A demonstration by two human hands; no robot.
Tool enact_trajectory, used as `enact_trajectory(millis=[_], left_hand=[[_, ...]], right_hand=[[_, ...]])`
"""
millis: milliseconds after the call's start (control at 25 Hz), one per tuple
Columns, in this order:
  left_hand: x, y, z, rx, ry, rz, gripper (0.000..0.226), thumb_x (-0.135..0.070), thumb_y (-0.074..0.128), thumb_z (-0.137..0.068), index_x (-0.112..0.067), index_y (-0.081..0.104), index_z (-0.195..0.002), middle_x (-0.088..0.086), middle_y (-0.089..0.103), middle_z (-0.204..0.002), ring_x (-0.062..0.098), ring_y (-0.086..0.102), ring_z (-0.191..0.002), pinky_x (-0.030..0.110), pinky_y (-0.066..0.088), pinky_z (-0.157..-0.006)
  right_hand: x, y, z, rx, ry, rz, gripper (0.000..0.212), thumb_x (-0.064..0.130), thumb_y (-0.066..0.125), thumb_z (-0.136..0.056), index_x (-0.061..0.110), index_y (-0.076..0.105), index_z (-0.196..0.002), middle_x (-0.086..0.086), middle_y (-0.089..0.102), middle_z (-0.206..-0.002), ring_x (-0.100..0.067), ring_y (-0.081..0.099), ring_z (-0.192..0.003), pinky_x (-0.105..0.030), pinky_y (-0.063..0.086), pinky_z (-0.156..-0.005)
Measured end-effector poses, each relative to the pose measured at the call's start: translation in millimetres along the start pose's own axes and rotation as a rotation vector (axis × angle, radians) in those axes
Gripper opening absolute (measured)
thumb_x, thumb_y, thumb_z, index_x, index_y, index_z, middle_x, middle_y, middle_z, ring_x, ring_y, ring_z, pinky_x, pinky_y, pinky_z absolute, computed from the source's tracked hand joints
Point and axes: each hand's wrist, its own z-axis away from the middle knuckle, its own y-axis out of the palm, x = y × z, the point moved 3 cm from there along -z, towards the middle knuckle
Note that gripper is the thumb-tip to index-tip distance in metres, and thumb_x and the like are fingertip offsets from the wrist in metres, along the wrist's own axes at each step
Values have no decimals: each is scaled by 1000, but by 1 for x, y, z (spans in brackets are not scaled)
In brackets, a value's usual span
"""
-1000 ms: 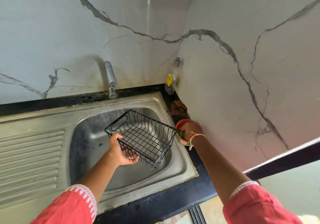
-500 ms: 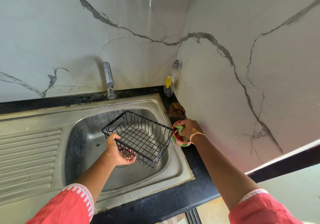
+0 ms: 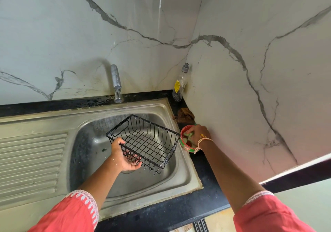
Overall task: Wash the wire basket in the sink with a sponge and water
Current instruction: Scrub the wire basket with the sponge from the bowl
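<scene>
Since the earlier frames the right hand (image 3: 198,134) has settled deeper into the tub (image 3: 186,146), its fingers now curled round the sponge (image 3: 190,134) there, while the basket (image 3: 145,141) has barely shifted. That one black wire basket hangs at the frame's centre, over the bowl of the sink (image 3: 184,170), tilted with its open top facing up and toward the camera. The left hand (image 3: 123,157) grips it at its lower-left corner, thumb over the rim and fingers under the base, so nearly all the basket extends up and to the right of the hold, its far right end just beside the tub. The one red and green tub sits on the black counter (image 3: 202,163) right of the sink, near the wall. One tap (image 3: 116,83) stands above the sink at upper centre, and one bottle (image 3: 180,86) stands in the corner to its right. Both sleeves are pink.
</scene>
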Motion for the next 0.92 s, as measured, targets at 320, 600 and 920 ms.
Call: enact_trajectory(millis=[320,600,920], left_hand=[[-1,2,4,-7,13,5,46,-39,50,-68,-4,50,-97,19,52,-98,37,50,-92,48,48,-73],[-17,-15,18,-98,133,82,42,-31,54,-66,-13,49,-103,17,51,-108,36,51,-107,75,30,-92],[-49,-73,18,-122,405,188,27,-44,59,-50,-23,50,-63,6,46,-70,30,51,-66,40,47,-72]], right_hand=[[16,-40,-4,-4,95,-546,35,-5,50,-86,6,70,-112,-6,67,-87,-14,53,-64,-24,45,-63],[103,-10,29,611,253,-1471,27,10,34,-96,1,57,-105,-22,60,-108,-38,56,-109,-54,40,-102],[197,68,31,191,-375,-670,24,5,69,-84,11,72,-107,-12,73,-103,-10,67,-81,-29,55,-88]])
